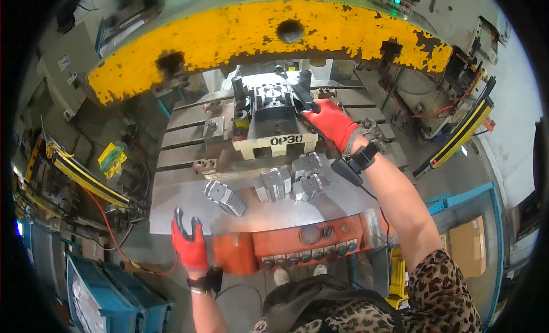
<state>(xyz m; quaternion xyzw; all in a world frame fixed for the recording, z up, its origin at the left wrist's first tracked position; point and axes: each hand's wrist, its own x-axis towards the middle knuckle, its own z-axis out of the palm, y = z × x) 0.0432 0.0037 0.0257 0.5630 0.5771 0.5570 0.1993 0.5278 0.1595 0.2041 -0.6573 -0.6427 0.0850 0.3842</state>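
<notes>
My right hand (331,124), in a red glove, reaches into the press and grips a black long-handled tool (297,92) whose tip lies over the die (273,98). My left hand (190,245), also in a red glove, rests with fingers spread on the near edge of the grey metal table (177,210), holding nothing. Stacks of grey metal parts (286,181) stand in the middle of the table, and another stack (224,197) lies tilted to their left.
The yellow chipped press head (257,32) arches above the die. An orange control box (297,241) with buttons sits at the table's front. Blue bins (108,293) stand lower left, a cardboard box (469,244) at right, and yellow light-curtain bars (463,133) on both sides.
</notes>
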